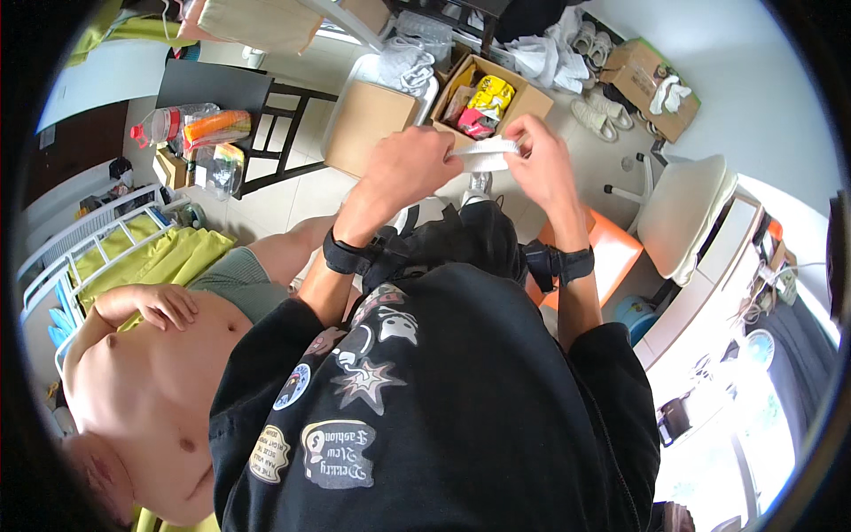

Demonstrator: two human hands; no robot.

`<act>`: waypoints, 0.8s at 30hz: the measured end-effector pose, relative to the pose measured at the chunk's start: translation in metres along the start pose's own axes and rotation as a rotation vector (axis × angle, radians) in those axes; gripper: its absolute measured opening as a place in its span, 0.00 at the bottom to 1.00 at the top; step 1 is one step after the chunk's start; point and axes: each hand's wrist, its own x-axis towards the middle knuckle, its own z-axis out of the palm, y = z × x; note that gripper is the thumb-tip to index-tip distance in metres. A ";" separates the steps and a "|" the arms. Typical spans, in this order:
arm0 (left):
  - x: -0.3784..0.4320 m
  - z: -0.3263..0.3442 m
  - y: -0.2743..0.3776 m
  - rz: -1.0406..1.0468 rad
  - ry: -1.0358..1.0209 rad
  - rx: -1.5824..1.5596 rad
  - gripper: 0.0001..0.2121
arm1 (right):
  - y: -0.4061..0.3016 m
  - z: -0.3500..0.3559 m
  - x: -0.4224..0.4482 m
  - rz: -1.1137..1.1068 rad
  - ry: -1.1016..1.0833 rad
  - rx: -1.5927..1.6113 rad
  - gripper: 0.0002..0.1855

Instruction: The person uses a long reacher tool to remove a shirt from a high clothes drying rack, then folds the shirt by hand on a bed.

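Observation:
My left hand [415,163] and my right hand [537,156] hold a white, ribbed, band-like item [484,154] stretched between them, the left at one end and the right at the other. Its exact kind cannot be told. Just beyond my hands stands an open cardboard box [532,100] with yellow [490,96] and pink [477,124] packages in it. A closed cardboard box [369,123] lies to the left of it. Black straps are around both my wrists.
Another person [159,372] is close on my left, one hand on the belly. A black table [199,83] with bottles stands at the upper left. An orange stool [608,256] and an office chair [691,213] are on the right. Shoes [598,116] lie on the floor ahead.

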 end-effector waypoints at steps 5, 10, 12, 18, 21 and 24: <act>-0.003 -0.001 -0.044 0.038 -0.064 -0.002 0.09 | -0.019 0.032 0.006 -0.012 -0.216 -0.029 0.11; -0.009 0.004 -0.076 0.092 -0.141 -0.080 0.11 | -0.046 0.065 0.006 0.032 -0.366 -0.106 0.10; -0.014 0.004 -0.082 0.109 -0.179 -0.078 0.12 | -0.054 0.077 0.008 -0.039 -0.383 -0.154 0.10; -0.017 -0.007 -0.105 0.007 -0.309 -0.173 0.12 | -0.057 0.103 0.029 0.026 -0.516 -0.027 0.10; -0.023 -0.004 -0.123 -0.040 -0.266 -0.176 0.11 | -0.051 0.116 0.044 0.067 -0.643 0.058 0.10; -0.047 -0.018 -0.134 -0.127 -0.257 -0.271 0.12 | -0.069 0.127 0.056 0.055 -0.752 0.155 0.08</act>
